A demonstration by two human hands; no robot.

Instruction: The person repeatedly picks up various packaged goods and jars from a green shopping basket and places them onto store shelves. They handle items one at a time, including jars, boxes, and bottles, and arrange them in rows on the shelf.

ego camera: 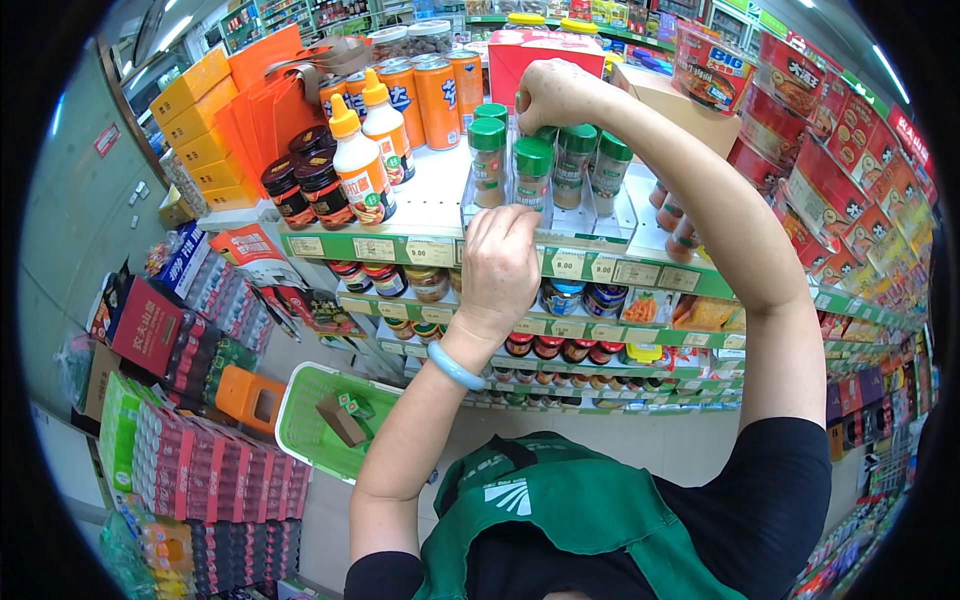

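Note:
Several green-capped glass spice jars (532, 169) stand in a clear plastic divided rack (600, 226) on the top shelf. My right hand (559, 94) reaches over them from behind, fingers bent down among the rear jars; its fingertips are partly hidden, so whether it holds a jar cannot be told. My left hand (501, 251), with a pale blue bangle (455, 366) at the wrist, is at the rack's front edge with curled fingers, just below the front jars. What its fingertips touch is hidden. Left of the rack stand squeeze bottles with orange caps (363, 176) and dark lidded jars (324, 184).
Orange drink cans (435, 101) and a red box (544, 56) stand behind the rack. Instant noodle tubs (709, 67) are stacked at the right. A green basket (300, 420) holding small boxes and an orange stool (244, 397) are on the floor at the left.

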